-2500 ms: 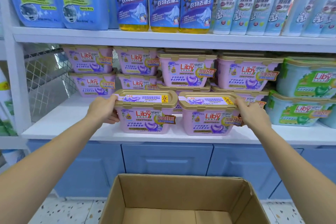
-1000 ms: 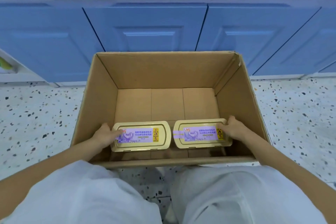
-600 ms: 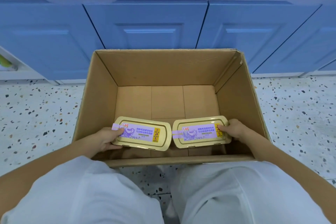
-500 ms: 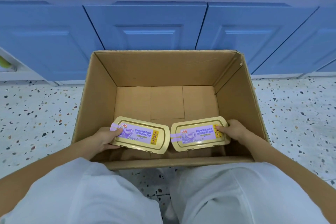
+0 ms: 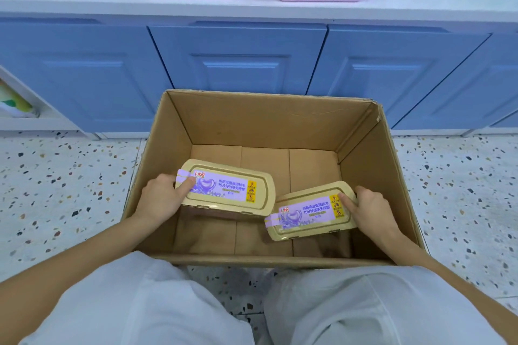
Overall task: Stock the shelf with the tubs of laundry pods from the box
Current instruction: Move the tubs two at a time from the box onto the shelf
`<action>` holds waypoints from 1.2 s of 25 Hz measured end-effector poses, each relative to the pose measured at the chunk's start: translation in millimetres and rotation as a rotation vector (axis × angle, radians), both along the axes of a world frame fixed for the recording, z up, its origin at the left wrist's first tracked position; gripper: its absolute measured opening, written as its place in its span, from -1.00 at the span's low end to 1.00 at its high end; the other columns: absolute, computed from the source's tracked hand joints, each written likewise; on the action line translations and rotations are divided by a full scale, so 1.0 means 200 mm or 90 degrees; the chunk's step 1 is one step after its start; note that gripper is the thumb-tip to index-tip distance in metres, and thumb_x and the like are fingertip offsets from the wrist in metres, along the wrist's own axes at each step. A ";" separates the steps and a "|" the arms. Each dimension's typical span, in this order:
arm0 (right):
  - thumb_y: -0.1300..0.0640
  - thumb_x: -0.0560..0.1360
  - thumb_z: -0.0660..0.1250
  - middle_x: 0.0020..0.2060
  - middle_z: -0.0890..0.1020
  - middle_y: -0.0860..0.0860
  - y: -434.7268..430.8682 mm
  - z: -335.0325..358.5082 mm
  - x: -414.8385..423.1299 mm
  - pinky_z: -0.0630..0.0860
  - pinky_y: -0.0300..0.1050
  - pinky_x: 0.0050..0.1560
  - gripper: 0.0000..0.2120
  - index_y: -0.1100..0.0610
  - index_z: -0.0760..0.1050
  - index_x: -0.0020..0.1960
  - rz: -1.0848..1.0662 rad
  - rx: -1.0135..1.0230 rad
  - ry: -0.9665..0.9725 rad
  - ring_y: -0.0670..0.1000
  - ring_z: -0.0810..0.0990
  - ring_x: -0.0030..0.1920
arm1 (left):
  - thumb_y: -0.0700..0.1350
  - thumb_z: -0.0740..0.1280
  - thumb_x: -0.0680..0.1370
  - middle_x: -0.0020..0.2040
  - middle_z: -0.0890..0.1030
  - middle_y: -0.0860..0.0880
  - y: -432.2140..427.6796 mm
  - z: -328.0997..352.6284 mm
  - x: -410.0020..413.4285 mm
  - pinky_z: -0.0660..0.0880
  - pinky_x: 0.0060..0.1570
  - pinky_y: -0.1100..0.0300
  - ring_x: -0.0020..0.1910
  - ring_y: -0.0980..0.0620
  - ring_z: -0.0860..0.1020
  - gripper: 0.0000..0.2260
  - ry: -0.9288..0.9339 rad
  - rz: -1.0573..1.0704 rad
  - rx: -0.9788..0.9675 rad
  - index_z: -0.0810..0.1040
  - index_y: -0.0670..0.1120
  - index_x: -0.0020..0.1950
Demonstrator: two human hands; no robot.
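Facing lids-up, left tub [image 5: 227, 190] and right tub [image 5: 311, 213] run lengthwise left-right inside box [image 5: 266, 120].

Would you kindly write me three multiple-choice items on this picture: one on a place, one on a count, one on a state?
1. Where does the cardboard box stand? A on a shelf; B on the speckled floor; C on a cart.
2. How many gold-lidded tubs are in it? A one; B four; C two.
3. What is the left hand doing? A gripping a tub; B hanging idle; C pushing a door.
Key: B, floor surrounds it; C, left tub and right tub; A, thumb clamps the lid.
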State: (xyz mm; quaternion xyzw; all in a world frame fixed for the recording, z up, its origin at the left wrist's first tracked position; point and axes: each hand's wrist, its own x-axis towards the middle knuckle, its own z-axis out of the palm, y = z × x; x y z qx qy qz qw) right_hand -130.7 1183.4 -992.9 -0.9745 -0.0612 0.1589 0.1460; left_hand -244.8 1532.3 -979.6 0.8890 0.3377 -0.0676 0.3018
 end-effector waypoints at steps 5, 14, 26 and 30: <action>-0.05 0.53 0.20 -0.42 0.45 0.09 -0.05 0.11 0.01 0.26 -0.05 -0.34 -0.61 0.14 0.28 -0.37 -0.035 0.052 -0.054 0.26 0.52 -0.27 | 0.05 0.25 0.53 -0.45 0.52 -0.16 0.00 0.18 0.02 0.24 -0.40 0.11 -0.38 -0.11 0.45 -0.59 -0.099 0.021 -0.016 0.51 -0.17 -0.43; 0.00 0.53 0.22 -0.53 0.42 0.05 -0.05 0.47 0.16 0.19 -0.10 -0.44 -0.61 0.16 0.37 -0.41 -0.081 0.163 -0.130 0.07 0.40 -0.43 | 0.11 0.26 0.47 -0.45 0.51 -0.22 0.19 0.47 0.06 0.24 -0.42 0.15 -0.42 -0.11 0.41 -0.54 -0.230 0.087 0.027 0.54 -0.27 -0.36; 0.00 0.53 0.23 -0.49 0.41 0.22 0.07 1.20 0.54 0.19 -0.03 -0.39 -0.55 0.34 0.48 -0.34 -0.085 0.289 -0.308 0.15 0.30 -0.41 | 0.04 0.28 0.50 -0.54 0.55 -0.10 0.28 0.98 0.27 0.30 -0.49 0.32 -0.47 0.05 0.50 -0.57 -0.426 0.146 0.017 0.55 -0.27 -0.40; -0.12 0.45 0.25 -0.57 0.36 0.15 0.08 1.48 0.69 0.10 -0.16 -0.51 -0.47 0.39 0.48 -0.29 -0.102 0.363 -0.359 -0.01 0.30 -0.48 | 0.08 0.31 0.45 -0.66 0.47 0.00 0.33 1.26 0.35 0.33 -0.51 0.31 -0.59 0.16 0.49 -0.56 -0.493 0.149 0.045 0.48 -0.22 -0.48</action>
